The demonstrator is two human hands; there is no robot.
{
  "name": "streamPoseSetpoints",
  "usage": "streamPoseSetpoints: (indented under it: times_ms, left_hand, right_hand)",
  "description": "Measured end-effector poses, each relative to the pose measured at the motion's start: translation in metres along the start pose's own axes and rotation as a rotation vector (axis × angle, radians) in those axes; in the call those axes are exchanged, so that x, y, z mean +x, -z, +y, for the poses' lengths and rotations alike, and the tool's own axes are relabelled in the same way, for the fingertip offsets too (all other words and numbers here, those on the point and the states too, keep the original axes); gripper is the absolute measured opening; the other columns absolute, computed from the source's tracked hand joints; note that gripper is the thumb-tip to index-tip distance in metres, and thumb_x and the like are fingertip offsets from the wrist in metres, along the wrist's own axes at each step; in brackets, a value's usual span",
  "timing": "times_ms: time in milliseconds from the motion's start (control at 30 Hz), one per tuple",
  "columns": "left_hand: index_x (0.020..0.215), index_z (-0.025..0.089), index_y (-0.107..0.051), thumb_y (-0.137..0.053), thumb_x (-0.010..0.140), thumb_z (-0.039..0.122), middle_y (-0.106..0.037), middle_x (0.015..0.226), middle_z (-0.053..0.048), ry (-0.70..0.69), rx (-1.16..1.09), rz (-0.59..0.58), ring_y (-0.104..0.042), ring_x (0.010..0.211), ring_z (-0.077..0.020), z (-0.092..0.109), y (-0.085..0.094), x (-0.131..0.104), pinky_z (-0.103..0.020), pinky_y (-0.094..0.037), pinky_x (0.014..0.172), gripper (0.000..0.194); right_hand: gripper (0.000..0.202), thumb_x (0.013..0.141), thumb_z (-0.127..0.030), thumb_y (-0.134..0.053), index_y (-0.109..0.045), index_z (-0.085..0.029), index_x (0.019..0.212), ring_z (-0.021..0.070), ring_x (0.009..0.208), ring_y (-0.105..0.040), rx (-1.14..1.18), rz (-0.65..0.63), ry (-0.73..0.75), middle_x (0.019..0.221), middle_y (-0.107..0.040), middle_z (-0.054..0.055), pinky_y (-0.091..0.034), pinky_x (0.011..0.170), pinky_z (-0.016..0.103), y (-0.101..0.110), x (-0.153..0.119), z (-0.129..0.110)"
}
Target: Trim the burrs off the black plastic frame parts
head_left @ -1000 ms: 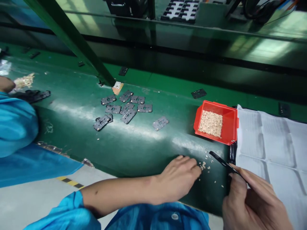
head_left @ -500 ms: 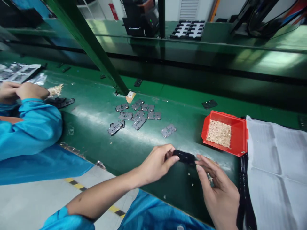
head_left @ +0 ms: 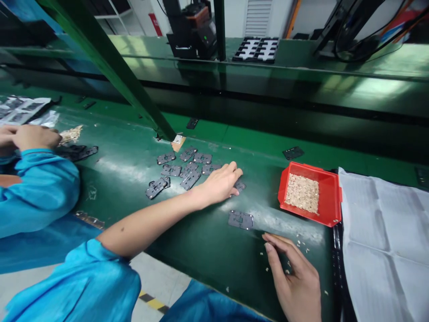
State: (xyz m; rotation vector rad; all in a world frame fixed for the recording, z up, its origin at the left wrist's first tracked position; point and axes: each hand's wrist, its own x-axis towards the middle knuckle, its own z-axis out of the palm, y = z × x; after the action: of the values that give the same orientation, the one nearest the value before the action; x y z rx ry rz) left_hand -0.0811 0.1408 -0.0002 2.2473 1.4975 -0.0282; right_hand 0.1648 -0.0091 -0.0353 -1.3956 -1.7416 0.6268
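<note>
My left hand [head_left: 221, 182] reaches forward over a thin black plastic frame [head_left: 240, 185], its fingers and thumb curled onto the part and covering most of it. Closer to me, another black plastic frame [head_left: 240, 220] with cut-outs lies flat on the green bench, touched by neither hand. Right of it hovers my right hand [head_left: 293, 273], thumb and forefinger brought together at the tips; anything between them is too small to make out. Several similar black frames [head_left: 190, 178] lie in a loose group left of my left hand.
A red bin [head_left: 330, 197] holds small pale pieces [head_left: 303, 192], some scattered near my right hand. White sheeting [head_left: 382, 241] covers the right side. A green post [head_left: 134, 94] rises behind the frames. At left, a co-worker's hands [head_left: 33, 136] are busy beside more parts.
The black frame held in my left hand now lies on the bench. My left hand has moved forward onto another frame. My right hand stays nearby, its fingertips pinched. The view has shifted slightly.
</note>
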Motion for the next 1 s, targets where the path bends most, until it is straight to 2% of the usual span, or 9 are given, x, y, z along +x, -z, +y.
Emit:
streamPoseSetpoints:
  times_ms: [100,200,333,400,467,567,667,767,1000]
  left_hand:
    - [0.111,0.017,-0.062,-0.083,0.082,0.007,-0.064,0.122,-0.012,0.006,-0.057,-0.047,-0.067,0.111,-0.0309,-0.013,0.003,0.022,-0.035,-0.051,0.087,0.038]
    - [0.097,0.019,-0.058,-0.090,0.071,0.007,-0.066,0.101,-0.005,0.027,-0.138,-0.072,-0.068,0.093,-0.0256,-0.020,0.009,0.029,-0.029,-0.046,0.075,0.043]
    - [0.097,0.021,-0.056,-0.085,0.082,0.016,-0.059,0.075,0.004,0.024,-0.288,-0.089,-0.063,0.072,-0.0180,-0.006,0.016,0.016,-0.025,-0.042,0.064,0.033]
    - [0.098,0.020,-0.056,-0.074,0.094,0.022,-0.062,0.077,0.003,-0.010,-0.431,-0.091,-0.063,0.071,-0.0157,0.013,0.010,0.000,-0.023,-0.046,0.064,0.019]
    - [0.096,0.019,-0.055,-0.067,0.099,0.027,-0.064,0.080,0.001,-0.038,-0.734,-0.092,-0.064,0.071,-0.0143,0.035,-0.003,-0.019,-0.023,-0.049,0.065,0.014]
    - [0.094,0.018,-0.056,-0.065,0.101,0.035,-0.060,0.078,0.001,-0.061,-1.142,-0.064,-0.060,0.065,-0.0133,0.062,-0.024,-0.047,-0.023,-0.048,0.060,0.020]
    - [0.099,0.015,-0.062,-0.055,0.109,0.033,-0.061,0.090,-0.004,-0.182,-1.086,-0.012,-0.061,0.075,-0.0139,0.078,-0.033,-0.067,-0.027,-0.051,0.071,0.022]
    - [0.112,0.016,-0.065,-0.047,0.113,0.031,-0.063,0.104,-0.008,-0.285,-1.008,0.023,-0.060,0.083,-0.0155,0.086,-0.035,-0.077,-0.030,-0.051,0.079,0.024]
    - [0.107,0.016,-0.061,-0.036,0.116,0.048,-0.058,0.100,-0.006,-0.214,-1.234,0.150,-0.049,0.065,-0.0102,0.101,-0.061,-0.079,-0.027,-0.045,0.064,0.042]
  right_hand:
    - [0.014,0.104,-0.022,-0.068,-0.081,-0.024,0.110,0.0180,0.089,-0.082,0.025,0.009,-0.006,0.105,-0.083,0.004,-0.065,0.084,0.026,0.001,-0.001,-0.001]
    - [0.014,0.103,-0.022,-0.068,-0.081,-0.024,0.109,0.0183,0.089,-0.082,0.060,0.019,-0.015,0.104,-0.083,0.004,-0.065,0.082,0.026,0.000,-0.001,-0.003]
    - [0.018,0.103,-0.025,-0.068,-0.079,-0.024,0.118,0.0177,0.083,-0.079,0.131,0.021,-0.083,0.105,-0.081,0.006,-0.066,0.076,0.028,-0.003,-0.002,-0.006]
    - [0.027,0.102,-0.029,-0.070,-0.074,-0.023,0.128,0.0170,0.079,-0.078,0.204,0.021,-0.169,0.113,-0.079,0.009,-0.066,0.072,0.028,-0.006,-0.002,-0.009]
    - [0.039,0.102,-0.034,-0.072,-0.066,-0.021,0.138,0.0176,0.078,-0.079,0.321,-0.016,-0.250,0.117,-0.079,0.012,-0.068,0.072,0.030,-0.008,-0.001,-0.013]
    - [0.027,0.106,-0.035,-0.068,-0.067,-0.021,0.128,0.0171,0.073,-0.079,0.439,-0.059,-0.285,0.096,-0.080,0.007,-0.067,0.068,0.027,-0.008,-0.001,-0.018]
    - [0.008,0.108,-0.026,-0.064,-0.071,-0.023,0.107,0.0129,0.063,-0.073,0.354,0.022,-0.213,0.077,-0.074,-0.001,-0.061,0.062,0.021,0.000,-0.002,-0.021]
    - [0.008,0.106,-0.018,-0.066,-0.072,-0.024,0.107,0.0106,0.061,-0.069,0.206,0.095,-0.082,0.075,-0.069,-0.004,-0.056,0.062,0.020,0.009,-0.003,-0.023]
    - [0.016,0.105,-0.012,-0.063,-0.073,-0.024,0.108,0.0117,0.064,-0.068,0.135,0.099,0.049,0.079,-0.068,-0.002,-0.055,0.062,0.021,0.016,-0.003,-0.029]
